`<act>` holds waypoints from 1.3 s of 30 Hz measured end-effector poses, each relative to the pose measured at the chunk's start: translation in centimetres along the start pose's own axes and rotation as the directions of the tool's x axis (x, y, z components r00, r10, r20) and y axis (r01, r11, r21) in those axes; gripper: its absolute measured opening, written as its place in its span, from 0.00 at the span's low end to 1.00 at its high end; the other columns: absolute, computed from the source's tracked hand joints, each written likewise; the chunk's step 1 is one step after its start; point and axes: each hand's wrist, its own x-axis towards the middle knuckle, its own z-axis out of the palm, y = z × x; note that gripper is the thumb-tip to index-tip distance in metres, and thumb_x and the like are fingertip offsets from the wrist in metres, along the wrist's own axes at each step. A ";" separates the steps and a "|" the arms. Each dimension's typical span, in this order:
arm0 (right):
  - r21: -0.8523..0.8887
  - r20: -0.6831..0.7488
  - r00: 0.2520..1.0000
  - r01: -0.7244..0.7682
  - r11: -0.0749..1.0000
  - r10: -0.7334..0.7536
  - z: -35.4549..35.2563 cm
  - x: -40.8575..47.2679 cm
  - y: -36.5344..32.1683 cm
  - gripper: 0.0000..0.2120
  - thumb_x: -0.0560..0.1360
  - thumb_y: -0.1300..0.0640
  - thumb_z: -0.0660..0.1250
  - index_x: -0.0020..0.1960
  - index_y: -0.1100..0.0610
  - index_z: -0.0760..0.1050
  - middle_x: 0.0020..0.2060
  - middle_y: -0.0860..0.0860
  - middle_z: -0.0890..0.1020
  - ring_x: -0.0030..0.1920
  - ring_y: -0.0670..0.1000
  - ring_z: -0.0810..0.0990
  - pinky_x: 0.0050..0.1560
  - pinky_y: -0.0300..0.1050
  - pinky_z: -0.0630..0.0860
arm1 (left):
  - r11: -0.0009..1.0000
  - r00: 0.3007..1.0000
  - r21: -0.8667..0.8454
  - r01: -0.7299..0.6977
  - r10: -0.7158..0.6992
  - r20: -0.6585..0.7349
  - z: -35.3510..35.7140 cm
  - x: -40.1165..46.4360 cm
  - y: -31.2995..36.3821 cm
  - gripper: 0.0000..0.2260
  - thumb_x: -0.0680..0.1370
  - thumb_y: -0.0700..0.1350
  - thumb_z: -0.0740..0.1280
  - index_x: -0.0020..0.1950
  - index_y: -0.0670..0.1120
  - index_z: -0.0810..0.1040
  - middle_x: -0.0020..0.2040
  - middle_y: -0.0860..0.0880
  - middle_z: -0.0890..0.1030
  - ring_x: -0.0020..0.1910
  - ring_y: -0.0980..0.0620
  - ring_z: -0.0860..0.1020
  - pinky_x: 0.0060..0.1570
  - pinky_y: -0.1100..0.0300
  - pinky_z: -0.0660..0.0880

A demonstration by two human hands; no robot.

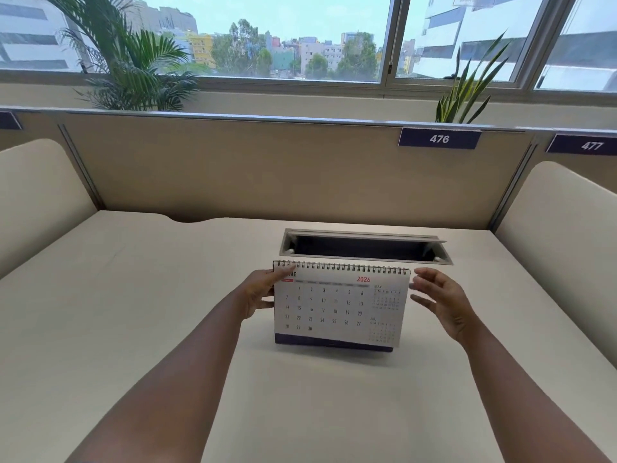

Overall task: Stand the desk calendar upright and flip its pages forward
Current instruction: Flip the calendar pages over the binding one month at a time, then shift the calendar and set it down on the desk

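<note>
Calendar [340,307] standing upright on the pale tabletop [133,329], its printed face turned toward the person and leaning slightly back. Its long axis runs left to right, with the wire spiral binding along the top edge and a dark band along the foot. The open page shows a month ending in "NE", the year 2026 in red, dates 1 to 30, and small May and July grids down the right side.

The left hand [258,294] holds the calendar's left edge near the top corner: the thumb lies over the front of the page by the spiral, and the fingers [267,300] curl round the side, pinching the card. The right hand [442,304] is just beside the right edge, its fingers spread and loosely curved toward it; whether the tips touch the card I cannot tell.

Just behind the calendar a rectangular cable hatch [365,246] is sunk into the tabletop, its lid propped open. Beyond it stands a beige partition [267,168] bearing number plates 476 [439,138] and 477 [591,145], with leafy plants [133,61] and windows behind.
</note>
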 end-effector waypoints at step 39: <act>-0.003 -0.186 0.979 0.079 0.997 -0.078 -4.1 0.6 3.9 0.08 0.77 0.61 0.60 0.47 0.50 0.74 0.47 0.51 0.80 0.46 0.49 0.81 0.39 0.43 0.79 | 0.984 0.982 -0.102 -0.144 0.155 0.105 9.9 7.2 2.7 0.11 0.71 0.35 0.70 0.49 0.46 0.74 0.50 0.45 0.79 0.49 0.47 0.76 0.41 0.57 0.73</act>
